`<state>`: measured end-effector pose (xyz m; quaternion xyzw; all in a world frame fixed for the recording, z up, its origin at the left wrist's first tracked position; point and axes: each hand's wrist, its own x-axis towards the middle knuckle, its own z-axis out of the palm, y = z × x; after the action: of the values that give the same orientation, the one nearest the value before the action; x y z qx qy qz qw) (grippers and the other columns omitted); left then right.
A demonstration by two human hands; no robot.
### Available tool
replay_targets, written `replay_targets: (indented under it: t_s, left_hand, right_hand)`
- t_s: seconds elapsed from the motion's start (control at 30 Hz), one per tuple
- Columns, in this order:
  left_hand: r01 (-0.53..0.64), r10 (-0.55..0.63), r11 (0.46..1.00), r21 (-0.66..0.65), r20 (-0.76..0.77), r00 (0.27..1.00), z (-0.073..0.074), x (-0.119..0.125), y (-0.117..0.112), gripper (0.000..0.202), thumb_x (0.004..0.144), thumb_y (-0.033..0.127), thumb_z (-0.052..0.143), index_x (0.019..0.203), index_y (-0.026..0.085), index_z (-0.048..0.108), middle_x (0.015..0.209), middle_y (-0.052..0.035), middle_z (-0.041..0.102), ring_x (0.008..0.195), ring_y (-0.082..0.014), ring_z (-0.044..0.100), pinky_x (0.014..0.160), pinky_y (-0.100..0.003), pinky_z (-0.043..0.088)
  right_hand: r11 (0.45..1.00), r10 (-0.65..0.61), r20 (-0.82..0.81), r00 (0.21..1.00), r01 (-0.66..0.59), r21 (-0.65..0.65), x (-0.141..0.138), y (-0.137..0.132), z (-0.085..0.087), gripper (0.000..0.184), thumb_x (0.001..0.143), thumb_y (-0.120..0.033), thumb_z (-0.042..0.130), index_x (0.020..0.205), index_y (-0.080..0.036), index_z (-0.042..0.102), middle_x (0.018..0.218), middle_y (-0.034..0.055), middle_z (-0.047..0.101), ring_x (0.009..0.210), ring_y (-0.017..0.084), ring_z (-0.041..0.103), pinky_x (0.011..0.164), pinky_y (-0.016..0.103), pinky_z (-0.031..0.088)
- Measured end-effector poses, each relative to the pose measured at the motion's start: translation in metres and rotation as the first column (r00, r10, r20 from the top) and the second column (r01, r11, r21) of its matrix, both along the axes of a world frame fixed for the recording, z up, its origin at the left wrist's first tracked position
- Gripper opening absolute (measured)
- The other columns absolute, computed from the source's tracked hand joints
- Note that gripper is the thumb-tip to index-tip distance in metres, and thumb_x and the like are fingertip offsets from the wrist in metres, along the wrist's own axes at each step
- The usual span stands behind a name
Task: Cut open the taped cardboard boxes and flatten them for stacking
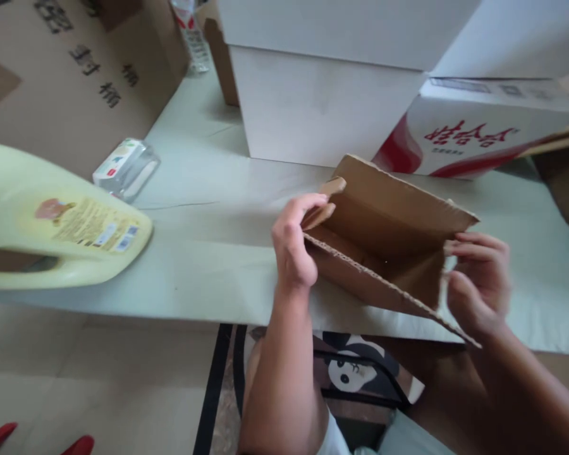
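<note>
A small open-topped cardboard box (398, 221), brown inside with rough cut edges, sits tilted at the front of the table. Its inside looks bare where I can see it. My left hand (296, 240) is closed around the box's left end, fingers curled over the folded cardboard flaps (325, 205) there. At the opposite end, my right hand (481, 278) grips the edge of the short side between fingers and thumb. Part of that end is hidden behind the hand, which is slightly blurred.
Stacked white boxes (322, 101) and a red-and-white carton (469, 136) stand behind. Leftward are a large pale yellow jug (76, 208), a clear plastic pack (127, 169) and a big printed carton (85, 69). The pale-covered table (189, 278) ends close to my forearms.
</note>
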<state>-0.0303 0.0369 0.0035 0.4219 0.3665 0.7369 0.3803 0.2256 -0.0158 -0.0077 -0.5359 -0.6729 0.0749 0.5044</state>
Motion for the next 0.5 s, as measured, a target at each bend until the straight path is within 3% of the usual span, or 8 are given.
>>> replay_targets:
  t_s: [0.03, 0.1, 0.2, 0.27, 0.4, 0.5]
  left_hand:
    - [0.069, -0.069, 0.998, 0.013, -0.033, 0.997, -0.001, 0.011, 0.000, 0.065, 0.095, 0.073, 0.032, 0.090, 0.024, 0.074, 0.101, -0.0096, 0.073, 0.110, -0.0260, 0.066, 0.104, -0.039, 0.049]
    - [0.097, -0.096, 0.995, 0.004, -0.099, 0.990, -0.004, 0.029, 0.001, 0.064, 0.095, 0.074, 0.037, 0.088, 0.024, 0.077, 0.097, -0.0090, 0.075, 0.109, -0.0252, 0.068, 0.104, -0.037, 0.050]
    - [-0.003, 0.001, 1.000, -0.011, -0.156, 0.988, -0.006, 0.041, 0.005, 0.053, 0.095, 0.068, 0.047, 0.086, 0.024, 0.077, 0.090, -0.0060, 0.075, 0.104, -0.0217, 0.070, 0.101, -0.035, 0.052]
    - [-0.054, 0.054, 0.999, 0.006, -0.193, 0.980, -0.007, 0.045, 0.008, 0.052, 0.095, 0.067, 0.049, 0.085, 0.024, 0.075, 0.087, -0.0048, 0.073, 0.103, -0.0201, 0.071, 0.103, -0.035, 0.052]
    - [-0.120, 0.127, 0.992, 0.044, -0.278, 0.952, -0.009, 0.049, 0.011, 0.033, 0.094, 0.056, 0.061, 0.091, 0.025, 0.069, 0.086, -0.0015, 0.072, 0.096, -0.0171, 0.072, 0.102, -0.036, 0.054]
    - [-0.165, 0.178, 0.984, 0.068, -0.374, 0.910, -0.013, 0.047, 0.009, 0.024, 0.091, 0.047, 0.068, 0.102, 0.025, 0.067, 0.095, -0.0015, 0.073, 0.093, -0.0157, 0.072, 0.098, -0.034, 0.056]
  right_hand:
    - [1.000, -0.003, 0.044, 0.999, 0.005, -0.027, 0.006, -0.003, -0.007, 0.021, 0.087, -0.050, 0.059, 0.096, -0.038, 0.073, 0.121, 0.0096, 0.059, 0.125, 0.039, 0.055, 0.105, 0.065, 0.041]
    - [0.998, 0.004, 0.037, 0.999, -0.002, -0.063, 0.014, -0.004, -0.019, 0.031, 0.092, -0.049, 0.049, 0.097, -0.033, 0.075, 0.144, 0.0067, 0.048, 0.136, 0.039, 0.049, 0.111, 0.066, 0.040]
    - [1.000, 0.021, -0.093, 0.995, -0.023, -0.016, 0.018, 0.000, -0.033, 0.034, 0.093, -0.048, 0.046, 0.102, -0.034, 0.075, 0.165, -0.0028, 0.026, 0.130, 0.038, 0.056, 0.108, 0.063, 0.047]
    - [0.999, 0.050, -0.129, 0.990, -0.048, 0.014, 0.020, 0.000, -0.038, 0.033, 0.093, -0.046, 0.046, 0.110, -0.038, 0.073, 0.168, -0.0064, 0.020, 0.129, 0.037, 0.056, 0.105, 0.061, 0.051]
    - [0.993, 0.114, -0.103, 0.988, -0.109, 0.051, 0.020, -0.009, -0.041, 0.038, 0.096, -0.032, 0.042, 0.127, -0.044, 0.061, 0.154, 0.0008, 0.042, 0.136, 0.035, 0.053, 0.109, 0.062, 0.050]
    - [0.983, 0.161, -0.148, 0.976, -0.145, 0.115, 0.018, -0.016, -0.037, 0.054, 0.094, -0.025, 0.044, 0.142, -0.049, 0.041, 0.143, 0.0037, 0.052, 0.134, 0.032, 0.055, 0.109, 0.064, 0.051]
